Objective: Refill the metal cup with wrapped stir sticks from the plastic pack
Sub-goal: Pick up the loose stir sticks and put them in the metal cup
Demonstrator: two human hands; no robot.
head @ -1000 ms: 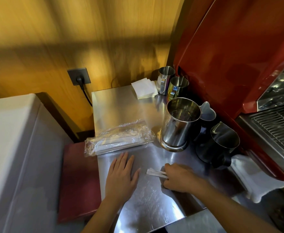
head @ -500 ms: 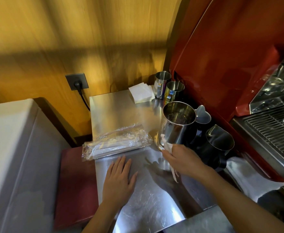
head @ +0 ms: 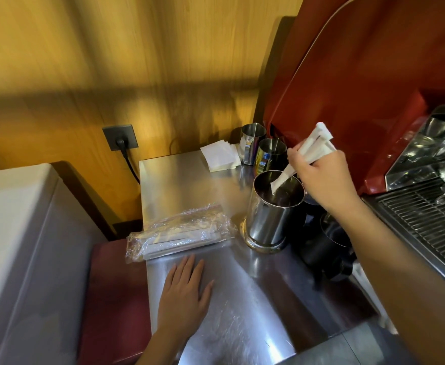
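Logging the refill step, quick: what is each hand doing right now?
Left hand: open, flat on the steel counter, holding nothing.
Right hand: closed on wrapped stir sticks, lower ends in the metal cup.

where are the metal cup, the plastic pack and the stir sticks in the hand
metal cup [head: 267, 219]: head view, on its front wall below the rim
plastic pack [head: 181, 234]: head view, on the middle of the clear wrap
wrapped stir sticks [head: 318, 142]: head view, on the white paper above the right hand's fingers

Plastic pack [head: 180, 237] lies left of metal cup [head: 272, 209] on counter [head: 179, 180].
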